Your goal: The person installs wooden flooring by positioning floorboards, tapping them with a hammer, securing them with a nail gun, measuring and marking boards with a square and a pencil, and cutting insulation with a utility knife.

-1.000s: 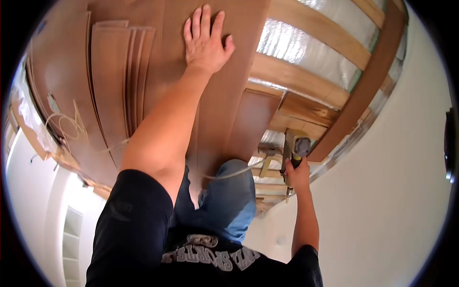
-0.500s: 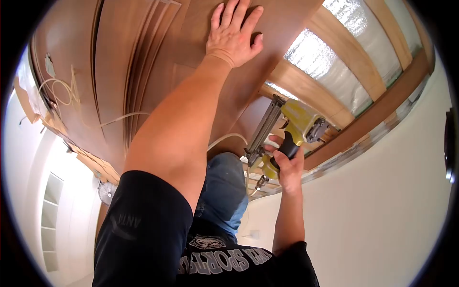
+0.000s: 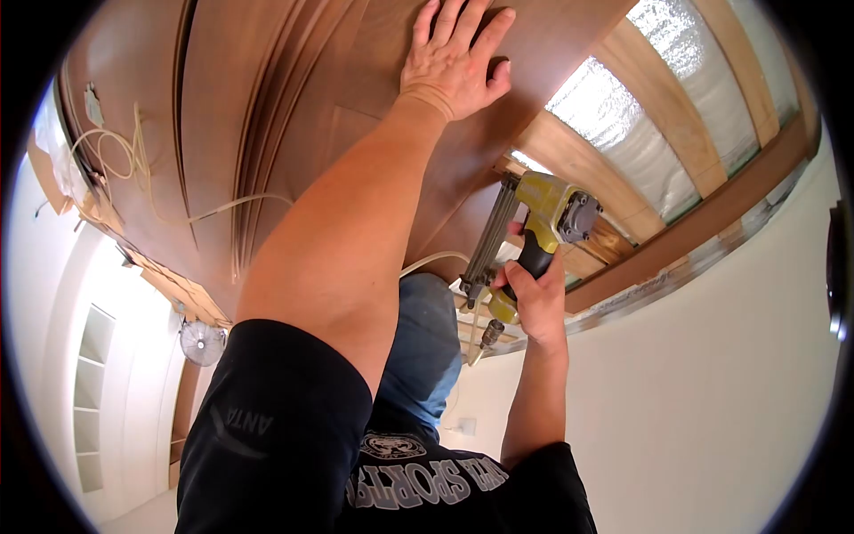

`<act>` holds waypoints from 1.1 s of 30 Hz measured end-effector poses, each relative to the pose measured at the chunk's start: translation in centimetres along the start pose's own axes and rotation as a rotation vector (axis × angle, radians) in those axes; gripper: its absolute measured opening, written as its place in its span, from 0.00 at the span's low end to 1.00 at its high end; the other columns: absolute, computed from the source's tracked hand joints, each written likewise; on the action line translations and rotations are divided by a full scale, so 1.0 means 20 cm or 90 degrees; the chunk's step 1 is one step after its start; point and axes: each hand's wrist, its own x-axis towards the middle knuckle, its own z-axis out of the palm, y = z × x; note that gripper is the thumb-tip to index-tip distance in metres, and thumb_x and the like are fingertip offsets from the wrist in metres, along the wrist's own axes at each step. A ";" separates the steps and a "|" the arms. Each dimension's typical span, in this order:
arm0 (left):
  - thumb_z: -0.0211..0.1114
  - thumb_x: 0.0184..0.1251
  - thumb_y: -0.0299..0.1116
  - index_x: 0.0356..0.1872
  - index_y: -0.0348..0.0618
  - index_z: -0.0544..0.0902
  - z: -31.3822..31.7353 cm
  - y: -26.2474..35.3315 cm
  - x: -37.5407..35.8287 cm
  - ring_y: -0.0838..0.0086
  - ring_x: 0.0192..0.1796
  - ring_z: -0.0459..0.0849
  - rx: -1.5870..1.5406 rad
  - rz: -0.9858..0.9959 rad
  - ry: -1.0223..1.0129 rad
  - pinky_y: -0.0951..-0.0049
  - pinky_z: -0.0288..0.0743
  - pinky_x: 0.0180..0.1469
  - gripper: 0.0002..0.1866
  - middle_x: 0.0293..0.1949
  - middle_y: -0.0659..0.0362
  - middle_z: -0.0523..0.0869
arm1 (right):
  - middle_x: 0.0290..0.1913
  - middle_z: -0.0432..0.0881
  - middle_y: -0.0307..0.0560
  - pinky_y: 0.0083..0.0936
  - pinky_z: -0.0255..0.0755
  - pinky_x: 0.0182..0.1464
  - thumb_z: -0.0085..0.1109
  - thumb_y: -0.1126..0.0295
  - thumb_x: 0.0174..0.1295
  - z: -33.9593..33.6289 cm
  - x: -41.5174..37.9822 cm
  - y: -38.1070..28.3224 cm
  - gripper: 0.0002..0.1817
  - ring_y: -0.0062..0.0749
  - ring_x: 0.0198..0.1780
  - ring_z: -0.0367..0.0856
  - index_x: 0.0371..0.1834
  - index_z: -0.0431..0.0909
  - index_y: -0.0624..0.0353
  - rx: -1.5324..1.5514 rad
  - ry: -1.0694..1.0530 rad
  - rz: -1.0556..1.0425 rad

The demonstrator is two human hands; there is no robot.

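1. The nail gun point(image 3: 545, 209) is held over the right edge of the brown boards point(image 3: 480, 133), where bare joists point(image 3: 672, 116) begin; contact between nose and wood cannot be made out.
2. A misplaced nail could be driven if the nose were tilted or the trigger squeezed early; the hose point(image 3: 245, 205), looped near the knee point(image 3: 427, 325), could be snagged. Injury could be caused if the nose were swung toward the spread hand.
3. The nose is pointed up and left, toward the boards; the long axis of the magazine point(image 3: 489, 240) is slanted down from it toward the knee.
4. By the right hand point(image 3: 538, 298) the black handle is gripped, fingers curled around it; trigger contact cannot be told.
5. The left hand point(image 3: 454, 71) is laid on the boards, fingers spread, nothing grasped.
6. Beyond, silvery foil point(image 3: 598, 107) is seen between joists, then the pale wall point(image 3: 694, 374).
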 end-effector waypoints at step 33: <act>0.66 0.59 0.40 0.74 0.37 0.72 0.02 0.05 0.00 0.40 0.84 0.53 0.073 0.036 0.005 0.37 0.44 0.83 0.39 0.81 0.36 0.59 | 0.38 0.83 0.47 0.28 0.82 0.42 0.59 0.78 0.66 -0.47 -0.26 0.35 0.27 0.28 0.34 0.83 0.69 0.68 0.65 0.027 0.179 -0.044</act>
